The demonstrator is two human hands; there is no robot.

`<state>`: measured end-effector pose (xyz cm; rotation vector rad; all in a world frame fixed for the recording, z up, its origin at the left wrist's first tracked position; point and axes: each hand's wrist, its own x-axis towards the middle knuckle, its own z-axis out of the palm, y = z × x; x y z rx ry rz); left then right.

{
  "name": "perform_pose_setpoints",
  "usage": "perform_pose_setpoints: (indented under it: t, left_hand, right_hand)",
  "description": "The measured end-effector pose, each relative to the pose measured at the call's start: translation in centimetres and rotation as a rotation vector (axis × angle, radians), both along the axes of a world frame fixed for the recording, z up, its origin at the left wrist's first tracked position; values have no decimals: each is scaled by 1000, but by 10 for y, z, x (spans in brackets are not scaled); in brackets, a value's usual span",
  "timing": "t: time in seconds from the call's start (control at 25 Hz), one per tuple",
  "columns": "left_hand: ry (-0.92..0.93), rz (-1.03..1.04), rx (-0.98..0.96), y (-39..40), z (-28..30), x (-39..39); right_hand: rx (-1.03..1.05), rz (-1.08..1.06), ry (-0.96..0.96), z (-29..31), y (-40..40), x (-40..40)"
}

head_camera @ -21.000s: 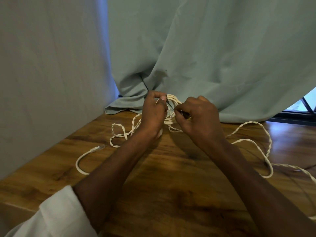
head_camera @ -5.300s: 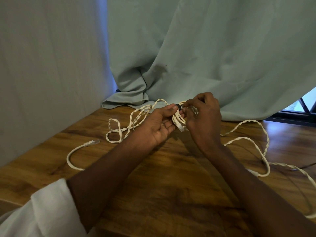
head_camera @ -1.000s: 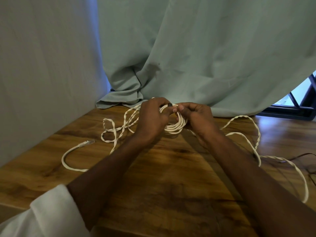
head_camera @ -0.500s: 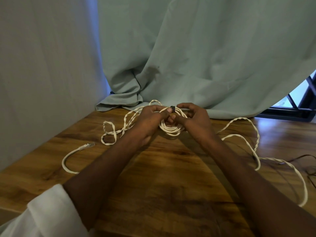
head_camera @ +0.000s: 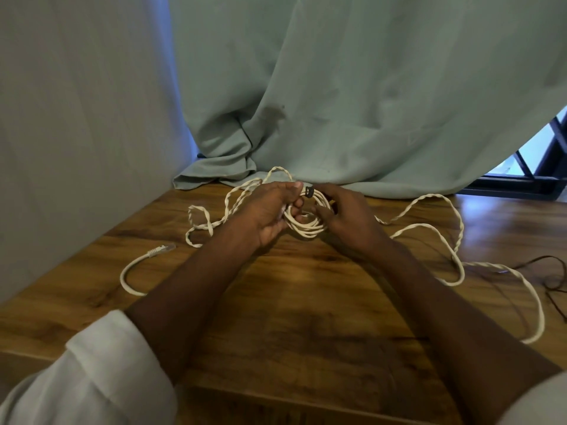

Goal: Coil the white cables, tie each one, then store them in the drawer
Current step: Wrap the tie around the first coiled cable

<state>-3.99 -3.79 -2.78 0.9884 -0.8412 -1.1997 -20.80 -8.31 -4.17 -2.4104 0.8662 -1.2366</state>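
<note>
- Both hands meet over the wooden table [head_camera: 306, 317], just in front of the green curtain [head_camera: 368, 102], with a small white coil [head_camera: 306, 227] held between them.
- The left hand [head_camera: 270, 213] has its fingers curled round the coil's left side, thumb and fingertip pinching the top by the black tie [head_camera: 308, 191] — that looks like a steadying hold, so the loops stay stacked.
- The right hand [head_camera: 346, 216] closes round the coil's right side, fingers tucked through the loops; exactly how its fingertips sit is hidden behind the strands.
- The black tie sits at the very top of the coil, wrapped across the bunched strands; whether it is fully fastened I cannot tell.
- Left of the coil, loose twisted cable [head_camera: 208, 225] lies in loops on the table, and a plain white cable ends in a clear network plug [head_camera: 161, 250] nearer the wall.
- Right of the coil, a long twisted run [head_camera: 454, 240] snakes away toward the table edge — plenty left to wind.
- My read: the tying step is in hand, with coiling unfinished and the drawer nowhere in view.
</note>
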Motion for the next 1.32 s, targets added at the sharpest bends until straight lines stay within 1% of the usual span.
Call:
perform_pose_setpoints:
  t: [0.08, 0.12, 0.16, 0.2, 0.28, 0.32, 0.36, 0.44, 0.52, 0.56, 0.68, 0.84, 0.96, 1.04, 1.12, 1.2, 1.32]
  left_hand:
    - [-46, 42, 13, 1, -8, -4]
    - [-73, 84, 29, 0, -14, -6]
    - [-133, 138, 33, -1, -19, -8]
    - [-263, 209, 17, -1, -22, -10]
    - [-703, 389, -56, 1, -25, -11]
    - [-907, 445, -97, 3, -25, -11]
    - [-1050, 461, -122, 6, -25, -10]
    - [-1214, 464, -118, 8, -23, -8]
    - [-1323, 486, -77, 10, -19, -8]
    - [-1366, 492, -67, 10, -17, -8]
    - [-1433, 464, -41, 13, -16, -5]
    - [-1388, 370, -47, 21, -18, 5]
    - [-1443, 410, -63, 29, -21, 11]
    - [-1504, 435, -64, 35, -25, 15]
    - [-1521, 459, -61, 39, -31, 16]
    - [-1478, 470, -37, 44, -34, 14]
    - [-1272, 399, 52, 57, -35, 8]
  right_hand:
    - [155, 12, -82, 0, -1, -8]
    - [190, 7, -83, 0, 0, -11]
    - [175, 3, -42, 0, 1, -12]
    - [127, 2, 25, 0, 2, -13]
    - [26, 13, 144, 1, 4, -9]
    - [7, 24, 181, 1, 5, -7]
    - [-3, 38, 207, 1, 5, -5]
    - [15, 56, 278, -1, 2, -1]
    - [38, 71, 374, -1, 4, -1]
    - [33, 80, 389, -1, 4, -1]
    - [61, 123, 394, 7, 7, -3]
    - [142, 226, 462, 13, 12, -5]
    - [248, 292, 456, 14, 14, -6]
    - [294, 278, 476, 11, 11, -5]
    - [329, 258, 458, 6, 11, 0]
    - [379, 245, 410, 2, 13, 1]
    - [451, 283, 317, 2, 17, -5]
